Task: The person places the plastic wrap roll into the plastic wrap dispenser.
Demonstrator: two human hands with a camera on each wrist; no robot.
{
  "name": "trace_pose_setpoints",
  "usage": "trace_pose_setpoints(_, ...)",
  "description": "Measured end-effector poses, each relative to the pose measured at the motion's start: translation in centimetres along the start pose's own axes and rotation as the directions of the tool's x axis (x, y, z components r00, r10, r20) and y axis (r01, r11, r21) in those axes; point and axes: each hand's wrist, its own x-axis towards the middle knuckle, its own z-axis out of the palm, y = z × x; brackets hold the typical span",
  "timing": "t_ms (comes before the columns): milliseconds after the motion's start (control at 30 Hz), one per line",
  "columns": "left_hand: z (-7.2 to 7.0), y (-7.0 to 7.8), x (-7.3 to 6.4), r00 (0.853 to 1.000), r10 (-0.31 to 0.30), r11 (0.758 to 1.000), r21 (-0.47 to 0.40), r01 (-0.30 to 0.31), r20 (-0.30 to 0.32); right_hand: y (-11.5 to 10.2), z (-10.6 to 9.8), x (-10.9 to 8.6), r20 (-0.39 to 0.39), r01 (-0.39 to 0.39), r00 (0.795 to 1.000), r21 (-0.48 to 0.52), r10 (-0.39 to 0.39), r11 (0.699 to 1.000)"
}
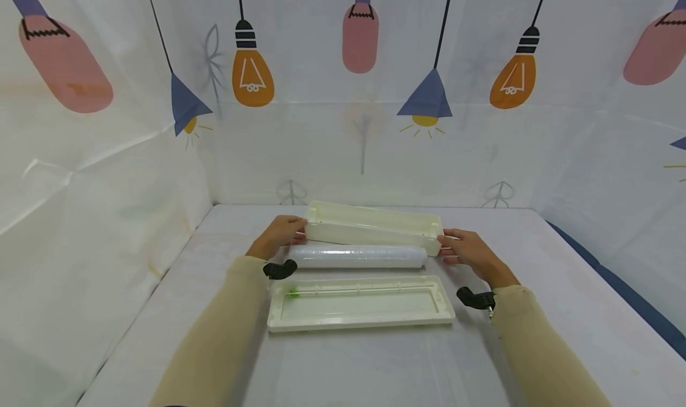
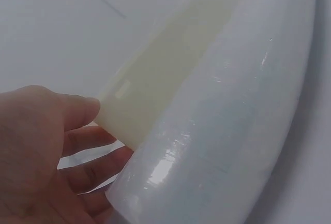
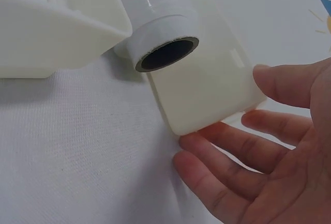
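- Grip: left hand [image 1: 278, 233] and right hand [image 1: 470, 250] hold a long cream box [image 1: 370, 233] by its opposite ends, thumbs above, fingers bent lower down.
- Nearest: tan sleeves [image 1: 214, 329], reaching in over the left and right parts of the white surface [image 1: 348, 371].
- Next: shallow cream tray [image 1: 359, 313], thin rail along its far side, green piece [image 1: 293, 292] near the rail's left end.
- Beyond: roll of clear film [image 1: 359, 257], lying crosswise between tray and box; hollow core visible from the right wrist.
- Farther: the box, open side up, just short of the surface's far edge, about midway between the far corners, right end angled nearer.
- Farthest: lamp-print sheet [image 1: 321, 145] behind that edge.
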Motion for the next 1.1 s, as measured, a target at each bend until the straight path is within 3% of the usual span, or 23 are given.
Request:
trace_pose_setpoints(233, 0.0, 0.4, -0.1, 1.000, -0.007, 1.000, -0.013, 0.007, -0.030, -0.3, 0.1, 0.1, -0.024, 0.008, 1.000, -0.009, -0.008, 1.000)
trace_pose_setpoints(467, 0.1, 1.0, -0.4, 0.998, 0.031, 1.000, 0.000, -0.031, -0.049, -0.9, -0.1, 0.0, -0.054, 0.006, 0.999, 0.018, -0.005, 1.000)
trace_pose_setpoints(800, 0.6, 0.8, -0.4, 0.988, 0.040, 0.996, -0.074, -0.052, -0.151, -1.2, 0.0, -0.1, -0.063, 0.031, 0.998, 0.050, -0.027, 0.998)
trace_pose_setpoints(1100, 0.5, 0.8, -0.6, 0.985, 0.028, 0.993, -0.110, -0.047, -0.167, -1.6, -0.1, 0.0, -0.011, 0.054, 0.998, 0.027, -0.054, 0.998)
